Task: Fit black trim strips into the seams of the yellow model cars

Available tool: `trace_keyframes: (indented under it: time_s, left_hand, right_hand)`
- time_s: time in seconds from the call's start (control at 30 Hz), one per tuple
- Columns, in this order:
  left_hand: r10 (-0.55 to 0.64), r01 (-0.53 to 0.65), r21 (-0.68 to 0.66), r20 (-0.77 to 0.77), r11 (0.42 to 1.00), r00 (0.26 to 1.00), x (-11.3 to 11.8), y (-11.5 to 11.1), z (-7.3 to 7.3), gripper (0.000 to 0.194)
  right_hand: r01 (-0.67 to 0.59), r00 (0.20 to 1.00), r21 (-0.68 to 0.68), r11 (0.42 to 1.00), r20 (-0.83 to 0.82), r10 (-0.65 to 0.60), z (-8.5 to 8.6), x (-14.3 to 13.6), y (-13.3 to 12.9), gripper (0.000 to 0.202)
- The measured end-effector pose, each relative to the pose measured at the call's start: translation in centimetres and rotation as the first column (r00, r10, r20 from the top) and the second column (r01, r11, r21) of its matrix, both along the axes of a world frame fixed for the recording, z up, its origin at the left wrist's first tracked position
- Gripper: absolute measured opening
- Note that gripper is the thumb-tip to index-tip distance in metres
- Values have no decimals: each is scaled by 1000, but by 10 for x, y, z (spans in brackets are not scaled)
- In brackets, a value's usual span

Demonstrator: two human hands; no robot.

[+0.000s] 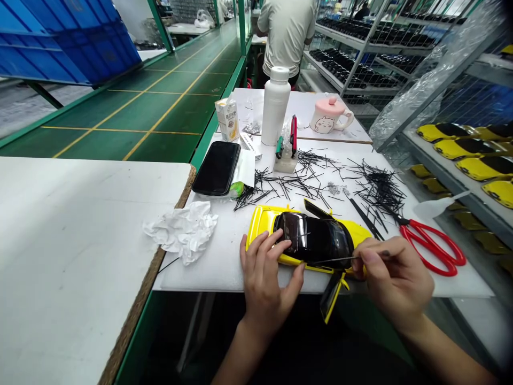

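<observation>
A yellow model car [323, 235] with a glossy black roof lies on the white table, its doors [332, 297] swung out on both sides. My left hand [268, 267] rests over the rear part of the car, fingers on the body and thumb against its near side. Pinched between the thumb and fingers of my right hand [395, 272] is a thin metal pick-like tool [336, 260]. The tip of that tool touches or nearly touches the near edge of the roof, close to my left thumb.
Red-handled scissors [435, 246], dark tweezers [365, 218] and loose black strips [379, 187] lie around the car. Behind stand a phone [216, 168], white bottle [276, 107], pen holder [286, 162] and pink-lidded mug [328, 115]. Crumpled paper [184, 230] sits left; racked yellow cars [481, 166] right; a person [286, 37] ahead.
</observation>
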State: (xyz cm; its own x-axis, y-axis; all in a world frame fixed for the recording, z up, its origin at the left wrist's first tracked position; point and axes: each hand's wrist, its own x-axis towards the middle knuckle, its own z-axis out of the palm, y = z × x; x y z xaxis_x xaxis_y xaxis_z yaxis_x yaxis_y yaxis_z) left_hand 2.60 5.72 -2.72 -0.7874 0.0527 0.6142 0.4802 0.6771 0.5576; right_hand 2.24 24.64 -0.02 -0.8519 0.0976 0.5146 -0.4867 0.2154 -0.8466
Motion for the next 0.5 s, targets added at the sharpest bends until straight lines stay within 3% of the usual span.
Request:
trace_keyframes:
  time_s: [0.5]
  left_hand:
    - [-10,10,5,1,1000,1000,1,-1,1,35]
  right_hand:
    - [-45,995,143,989,-85,57,-7,2,2,15]
